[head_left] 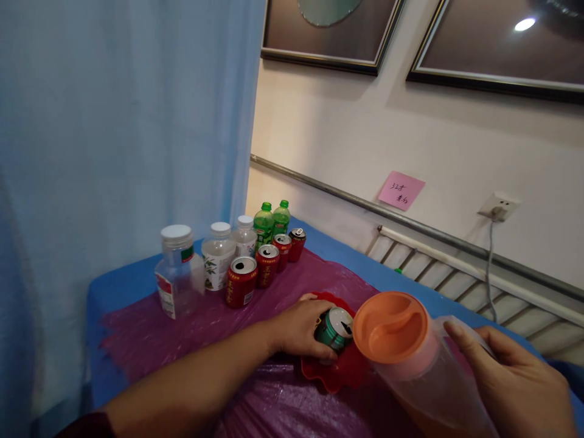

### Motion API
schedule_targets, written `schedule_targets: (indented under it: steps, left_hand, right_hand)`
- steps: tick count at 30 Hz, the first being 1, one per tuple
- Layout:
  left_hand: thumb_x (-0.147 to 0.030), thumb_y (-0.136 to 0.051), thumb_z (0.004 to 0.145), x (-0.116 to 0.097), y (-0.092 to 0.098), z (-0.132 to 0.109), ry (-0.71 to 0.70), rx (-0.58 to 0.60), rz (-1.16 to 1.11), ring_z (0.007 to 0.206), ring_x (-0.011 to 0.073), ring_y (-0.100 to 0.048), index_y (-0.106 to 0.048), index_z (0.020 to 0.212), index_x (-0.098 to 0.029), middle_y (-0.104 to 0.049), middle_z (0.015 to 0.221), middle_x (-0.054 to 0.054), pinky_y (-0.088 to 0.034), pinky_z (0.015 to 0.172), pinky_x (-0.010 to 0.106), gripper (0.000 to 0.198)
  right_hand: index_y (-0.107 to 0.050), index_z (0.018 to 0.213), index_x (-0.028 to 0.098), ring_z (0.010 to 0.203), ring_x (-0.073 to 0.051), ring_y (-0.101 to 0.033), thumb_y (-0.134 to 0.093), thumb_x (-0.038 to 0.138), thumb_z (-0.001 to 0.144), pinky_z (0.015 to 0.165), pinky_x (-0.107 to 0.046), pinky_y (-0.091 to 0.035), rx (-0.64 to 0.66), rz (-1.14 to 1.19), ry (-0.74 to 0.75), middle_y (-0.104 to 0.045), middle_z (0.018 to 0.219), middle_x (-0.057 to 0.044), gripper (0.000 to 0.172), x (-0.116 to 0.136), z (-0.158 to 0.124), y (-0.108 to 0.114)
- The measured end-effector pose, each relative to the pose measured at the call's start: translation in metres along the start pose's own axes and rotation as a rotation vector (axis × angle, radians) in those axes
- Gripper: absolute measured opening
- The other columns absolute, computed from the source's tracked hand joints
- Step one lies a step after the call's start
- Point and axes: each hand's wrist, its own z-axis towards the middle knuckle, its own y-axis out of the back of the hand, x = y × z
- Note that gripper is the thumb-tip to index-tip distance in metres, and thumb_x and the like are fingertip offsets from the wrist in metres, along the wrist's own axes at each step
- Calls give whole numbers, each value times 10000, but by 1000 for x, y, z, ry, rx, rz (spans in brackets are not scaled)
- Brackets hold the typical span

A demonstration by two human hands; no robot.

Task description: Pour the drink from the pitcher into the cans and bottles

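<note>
My left hand [305, 328] is wrapped round a green drink can [334, 328], opened at the top and tilted to the right. The can is over a red dish [319, 374] with a scalloped rim. In my right hand [524, 371] is the handle of a translucent plastic pitcher [420, 389] with an orange lid [391, 328]. The pitcher leans left, its lid close to the can's top; whether they touch I cannot tell. Some brownish liquid shows low in the pitcher.
Opened red cans [241, 283] stand in a row at the left, before clear white-capped bottles [180, 274] and two green bottles [263, 225]. Purple plastic sheeting [150, 340] covers the blue surface [114, 286]. Behind are a radiator [420, 267], a pipe and a socket [498, 207].
</note>
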Motion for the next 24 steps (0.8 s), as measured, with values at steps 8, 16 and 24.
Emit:
schedule_targets:
  steps: [8,16,24]
  left_hand:
    - [-444,-933,543,0,0,0,4,2,-2,1018,270,-648,-664,1148,-278,-734,1111,-9,-361,1055,414,682]
    - [-458,-925,546,-1,1,0,8,0,7,997,263,-640,-664,1140,-271,-731,1093,-5,-393,1017,396,675]
    - [-493,-901,572,-3,1,-1,6,-5,17,989,259,-646,-658,1134,-260,-731,1093,-2,-390,1009,396,655]
  right_hand:
    - [-654,662,224,621,-182,-547,-652,719,664,489,-225,-408,4,10,-6,-573,569,24,495,-4,3,-1]
    - [-654,677,226,615,-172,-550,-653,709,688,493,-219,-402,-3,7,34,-579,579,30,483,-6,2,1]
    - [-634,640,228,581,-166,-533,-640,708,697,497,-217,-413,-6,-25,13,-551,529,31,483,-5,2,0]
